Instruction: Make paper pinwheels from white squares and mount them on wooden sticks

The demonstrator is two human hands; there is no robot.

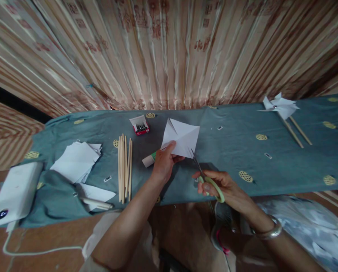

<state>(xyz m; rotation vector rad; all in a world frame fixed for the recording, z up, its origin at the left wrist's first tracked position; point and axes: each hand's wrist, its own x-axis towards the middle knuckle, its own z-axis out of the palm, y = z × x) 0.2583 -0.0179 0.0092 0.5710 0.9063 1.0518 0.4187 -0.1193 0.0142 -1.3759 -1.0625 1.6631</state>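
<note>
A square white sheet of paper (182, 136) with crease lines and a slit near its upper left corner is gripped along its lower left edge by my left hand (165, 160), thumb on top. My right hand (215, 184) has its fingers through the light green handles of a pair of scissors (211, 183). The scissor blades point up and left, and their tips meet the paper's lower right corner. Partly hidden behind my left hand lies a small green and white box (148, 160).
Wooden sticks (125, 170) lie left of my hands, with an open red box of metal pins (141, 125) behind them. Farther left are stacked paper sheets (76, 160) and a white device (17, 190) with a cable. Paper pinwheels (283, 107) on sticks rest at the right of the cloth-covered table (231, 143).
</note>
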